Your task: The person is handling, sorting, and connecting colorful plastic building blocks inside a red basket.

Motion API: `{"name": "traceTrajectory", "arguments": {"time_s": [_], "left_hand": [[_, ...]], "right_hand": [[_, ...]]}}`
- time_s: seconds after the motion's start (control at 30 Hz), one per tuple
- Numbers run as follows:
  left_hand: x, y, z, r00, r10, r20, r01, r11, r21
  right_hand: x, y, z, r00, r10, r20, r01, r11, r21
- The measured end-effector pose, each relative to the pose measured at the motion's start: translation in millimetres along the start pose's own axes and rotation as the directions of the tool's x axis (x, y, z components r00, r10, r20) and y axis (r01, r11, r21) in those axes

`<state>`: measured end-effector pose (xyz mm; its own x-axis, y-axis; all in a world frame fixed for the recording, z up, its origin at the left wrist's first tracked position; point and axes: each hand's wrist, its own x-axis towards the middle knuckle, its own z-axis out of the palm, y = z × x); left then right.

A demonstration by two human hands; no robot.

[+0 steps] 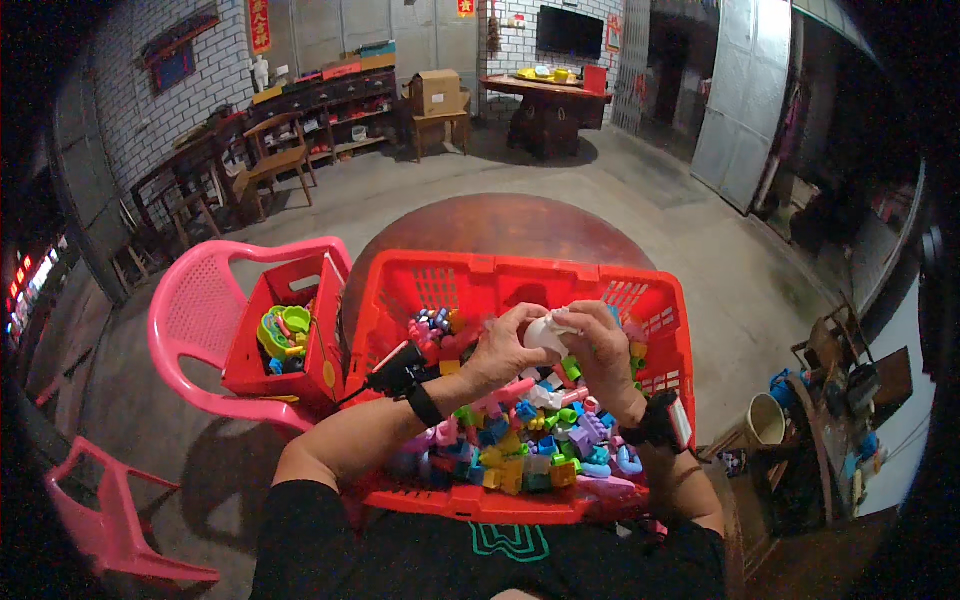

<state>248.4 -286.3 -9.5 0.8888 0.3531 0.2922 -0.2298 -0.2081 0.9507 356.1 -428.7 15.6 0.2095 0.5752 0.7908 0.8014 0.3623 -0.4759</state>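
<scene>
Above the heap of toy blocks, my left hand (pixel 508 350) and my right hand (pixel 597 345) come together around a small white rounded toy piece (pixel 545 334). Both sets of fingers are curled against it, and its exact kind is too small to make out. Under my hands, many colourful plastic building blocks (pixel 510 472) fill the lower part of a large red plastic basket (pixel 520 265). My forearms reach over the basket's near rim, and each wrist carries a black strapped device.
The basket stands on a round brown wooden table (pixel 470 215). To the left, a pink plastic chair (pixel 200 285) holds a red box (pixel 262 330) with green and yellow toys. Another pink chair (pixel 105 520) is nearer. A cream bucket (pixel 767 418) stands at right.
</scene>
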Motion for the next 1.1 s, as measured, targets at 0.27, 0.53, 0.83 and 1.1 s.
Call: {"name": "traceTrajectory", "arguments": {"time_s": [0.27,0.53,0.83,1.1], "left_hand": [[-8.1,24.2,8.5,0.748,0.610,0.260,-0.618,0.500,0.607],[-11.2,31.4,12.2,0.720,0.629,0.293,-0.672,0.528,0.519],[-1.0,16.8,-0.2,0.986,0.167,0.031,-0.169,0.950,0.264],[8.2,7.2,-6.7,0.997,-0.066,-0.043,0.068,0.996,0.053]], "right_hand": [[-3.2,21.0,-4.9,0.873,0.452,0.184,-0.474,0.697,0.539],[-3.3,12.8,-7.5,0.785,0.542,0.300,-0.590,0.507,0.629],[-2.8,0.8,0.3,1.000,0.010,-0.028,-0.010,1.000,0.015],[-5.1,-4.7,9.0,0.966,-0.222,0.135,0.249,0.938,-0.242]]}}
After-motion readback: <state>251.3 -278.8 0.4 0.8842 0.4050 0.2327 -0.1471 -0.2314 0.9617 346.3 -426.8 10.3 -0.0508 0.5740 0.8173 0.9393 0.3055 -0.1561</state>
